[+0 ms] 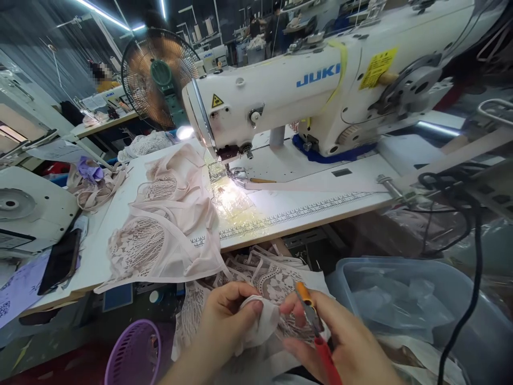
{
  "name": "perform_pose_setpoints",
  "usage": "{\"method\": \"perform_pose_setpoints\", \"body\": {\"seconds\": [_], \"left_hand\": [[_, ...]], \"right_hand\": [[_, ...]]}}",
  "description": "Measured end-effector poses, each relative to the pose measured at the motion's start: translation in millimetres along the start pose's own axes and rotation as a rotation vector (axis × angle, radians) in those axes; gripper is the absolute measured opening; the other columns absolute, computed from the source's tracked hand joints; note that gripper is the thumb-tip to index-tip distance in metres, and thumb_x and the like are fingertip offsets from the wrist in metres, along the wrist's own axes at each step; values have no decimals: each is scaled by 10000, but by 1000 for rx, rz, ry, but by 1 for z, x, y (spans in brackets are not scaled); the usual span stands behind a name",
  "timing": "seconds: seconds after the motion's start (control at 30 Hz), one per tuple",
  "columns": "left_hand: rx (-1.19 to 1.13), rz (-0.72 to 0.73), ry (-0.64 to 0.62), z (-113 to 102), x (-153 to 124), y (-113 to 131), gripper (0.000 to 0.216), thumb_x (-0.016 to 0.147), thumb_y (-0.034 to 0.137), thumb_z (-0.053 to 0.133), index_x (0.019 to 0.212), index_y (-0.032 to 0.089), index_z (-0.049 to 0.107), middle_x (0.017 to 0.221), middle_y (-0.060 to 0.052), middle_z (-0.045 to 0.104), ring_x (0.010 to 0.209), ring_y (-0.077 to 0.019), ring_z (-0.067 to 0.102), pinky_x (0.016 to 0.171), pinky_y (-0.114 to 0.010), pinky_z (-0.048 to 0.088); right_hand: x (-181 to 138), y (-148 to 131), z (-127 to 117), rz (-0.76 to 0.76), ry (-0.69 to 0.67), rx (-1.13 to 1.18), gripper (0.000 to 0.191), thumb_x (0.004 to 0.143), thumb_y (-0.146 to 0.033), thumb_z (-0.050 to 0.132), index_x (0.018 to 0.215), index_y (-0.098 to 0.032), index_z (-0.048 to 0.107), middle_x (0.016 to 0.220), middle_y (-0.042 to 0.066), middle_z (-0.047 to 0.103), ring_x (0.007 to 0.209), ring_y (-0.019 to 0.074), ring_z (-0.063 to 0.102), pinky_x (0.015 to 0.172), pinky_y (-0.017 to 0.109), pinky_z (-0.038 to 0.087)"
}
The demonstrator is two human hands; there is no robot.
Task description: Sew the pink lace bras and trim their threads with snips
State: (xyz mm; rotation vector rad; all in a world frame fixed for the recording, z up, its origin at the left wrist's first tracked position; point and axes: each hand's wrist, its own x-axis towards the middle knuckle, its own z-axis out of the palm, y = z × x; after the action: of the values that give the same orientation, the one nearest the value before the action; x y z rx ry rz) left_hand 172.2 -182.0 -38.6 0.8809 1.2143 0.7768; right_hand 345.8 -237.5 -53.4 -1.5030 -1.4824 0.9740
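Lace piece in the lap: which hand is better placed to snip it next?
Right. The right hand already holds the orange-and-red snips, tip beside the lace piece. The left hand is busy pinching the white fabric.

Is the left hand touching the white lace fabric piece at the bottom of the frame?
Touching. The head view shows the left hand pinching the white lace fabric piece, thumb and fingers pressed on its folded edge.
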Motion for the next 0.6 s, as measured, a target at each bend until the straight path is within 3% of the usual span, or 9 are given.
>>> {"method": "perform_pose_setpoints", "body": {"seconds": [0.17,0.3,0.4,0.5,0.53,0.6], "left_hand": [[43,64,-42,-6,0,-5,232,569,319,817,634,139,687,588,-12,627,539,-103,518,518,-193,411],[219,170,-65,-10,1,-12,180,690,309,724,662,136,678,638,-42,646,598,-143,569,577,-235,460],[463,480,-66,-13,1,-21,239,805,302,630,976,144,685,928,-122,697,861,-234,645,768,-332,517],[815,918,-54,-21,-2,-36,753,782,337,676,1431,182,326,1363,-200,500,1248,-333,476,1017,-506,398],[947,1006,-43,-26,-4,-41,846,777,301,673,1475,186,210,1424,-207,435,1310,-343,409,1063,-552,328],[1188,1028,27,-43,-7,-53,834,767,152,587,1483,162,161,1423,-208,441,1322,-334,400,1087,-584,271]], "right_hand": [[3,1,17,33,100,63,83,735,-303,609,769,-254,552,731,-16,608,654,198,582,607,300,478],[3,4,23,51,34,88,115,757,-291,600,700,-250,509,674,-19,559,602,186,541,551,289,475],[7,3,21,77,-28,149,160,765,-281,618,680,-246,487,640,-32,548,565,167,524,519,265,469],[16,-3,7,69,-28,237,144,789,-308,629,733,-244,513,666,-34,567,565,152,538,499,234,474],[20,-5,0,49,-16,270,138,795,-321,634,752,-244,527,690,-30,579,571,147,549,506,227,486],[24,-12,-16,-5,38,326,140,783,-333,664,771,-246,555,740,-15,609,613,153,592,550,220,522]]}}
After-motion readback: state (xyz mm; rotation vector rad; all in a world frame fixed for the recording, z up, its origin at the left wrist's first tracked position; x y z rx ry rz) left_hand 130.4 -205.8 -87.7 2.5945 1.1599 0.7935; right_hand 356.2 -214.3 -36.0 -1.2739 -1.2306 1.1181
